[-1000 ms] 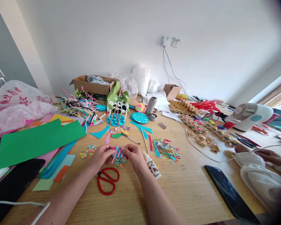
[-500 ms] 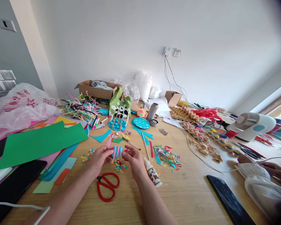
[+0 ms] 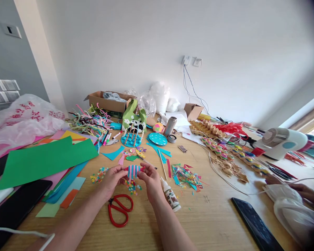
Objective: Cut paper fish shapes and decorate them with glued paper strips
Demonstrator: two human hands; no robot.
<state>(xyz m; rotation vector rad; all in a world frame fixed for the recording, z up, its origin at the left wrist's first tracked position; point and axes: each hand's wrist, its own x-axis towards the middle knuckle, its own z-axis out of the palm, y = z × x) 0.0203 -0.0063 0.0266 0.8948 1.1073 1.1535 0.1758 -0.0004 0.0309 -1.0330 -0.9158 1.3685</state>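
Between my two hands is a small paper cutout with blue and pink stripes [image 3: 134,172]. My left hand [image 3: 114,178] pinches its left end, and my right hand [image 3: 149,177] grips the right end, where a bit of red shows. Small colourful paper dots [image 3: 133,188] lie on the table just under it, with more confetti [image 3: 99,174] left of my left hand. Red-handled scissors [image 3: 120,210] rest nearer to me; their blades are partly hidden by my left wrist. A white glue bottle [image 3: 170,196] lies tilted beside my right wrist.
Coloured paper sheets [image 3: 47,160] and a plastic bag [image 3: 21,122] cover the left. Paper scraps [image 3: 187,177], a wooden stick [image 3: 162,164] and a phone [image 3: 256,219] lie to the right. A metal flask [image 3: 170,126] stands behind. Another person's hand [image 3: 306,191] is at the far right.
The striped cutout has tilted slightly in my fingers and moved a little to the right. Both hands keep their grip, and the view has shifted slightly.
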